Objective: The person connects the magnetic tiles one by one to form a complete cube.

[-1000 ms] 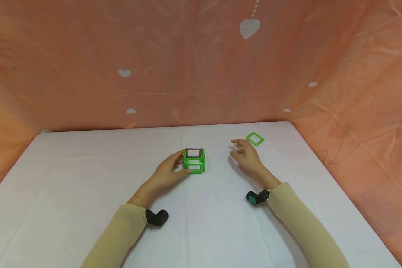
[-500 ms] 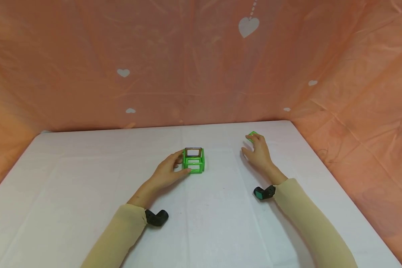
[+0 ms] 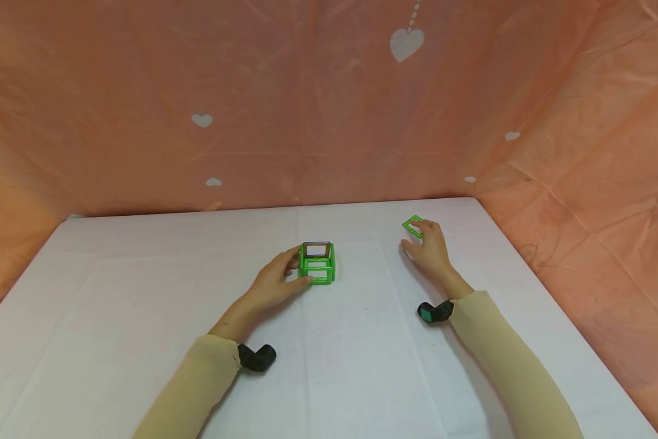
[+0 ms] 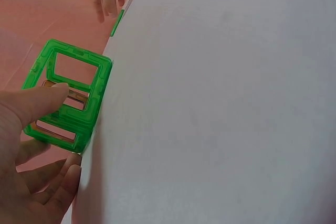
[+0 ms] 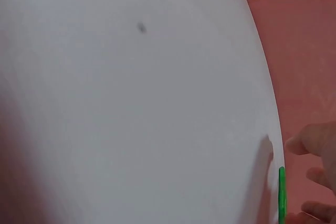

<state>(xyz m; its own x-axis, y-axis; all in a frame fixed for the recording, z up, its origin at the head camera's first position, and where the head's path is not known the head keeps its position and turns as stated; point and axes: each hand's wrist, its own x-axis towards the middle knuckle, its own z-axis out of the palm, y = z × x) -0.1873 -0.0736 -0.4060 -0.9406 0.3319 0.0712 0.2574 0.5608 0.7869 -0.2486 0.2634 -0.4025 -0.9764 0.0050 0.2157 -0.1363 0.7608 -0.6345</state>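
In the head view my left hand (image 3: 271, 281) grips a small open box built of magnetic tiles (image 3: 330, 263) on the table. Its thumb lies across one green frame, and the other fingers are at the side, as the left wrist view shows. The box's frames are green, apart from a brownish tile (image 3: 316, 243) at the back. Farther off on the right, my right hand (image 3: 430, 249) hovers over a loose green square tile (image 3: 407, 225) lying flat, covering part of it. Thumb and fingers are spread apart with nothing pinched between them; whether a fingertip touches the tile is unclear.
A white cloth covers the table (image 3: 350, 366). An orange curtain (image 3: 307, 122) with pale hearts hangs behind it, and more orange cloth (image 3: 608, 201) stands along the right edge. Each wrist wears a black camera (image 3: 257, 357).
My right hand has moved right and slightly away from me, from beside the loose green tile to over it. The left hand and the tile box have stayed put.
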